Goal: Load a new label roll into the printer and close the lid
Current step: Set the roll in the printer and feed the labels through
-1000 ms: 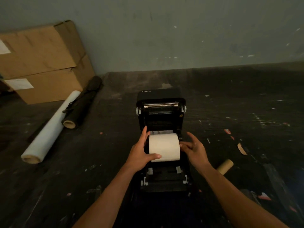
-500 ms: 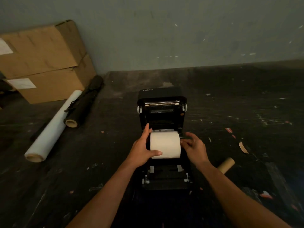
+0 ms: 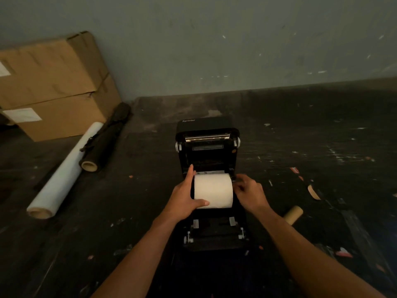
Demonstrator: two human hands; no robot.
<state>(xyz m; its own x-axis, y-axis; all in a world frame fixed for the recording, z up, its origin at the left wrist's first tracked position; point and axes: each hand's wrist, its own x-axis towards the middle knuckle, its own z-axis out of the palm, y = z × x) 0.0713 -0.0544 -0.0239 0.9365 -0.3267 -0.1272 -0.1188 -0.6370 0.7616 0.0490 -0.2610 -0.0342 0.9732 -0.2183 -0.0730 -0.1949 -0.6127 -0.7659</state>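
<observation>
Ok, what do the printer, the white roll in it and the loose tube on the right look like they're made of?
Printer: likely moulded plastic, matte black, with a shiny metal strip under the lid.
Roll: paper, judging by its dull white, smooth wound surface.
Tube: probably cardboard, plain tan and unglossy, like an empty core.

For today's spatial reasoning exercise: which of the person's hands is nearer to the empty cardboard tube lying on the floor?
Right. The right hand is at the label roll's right end, on the same side as the cardboard tube. The left hand holds the roll's left end, farther away.
</observation>
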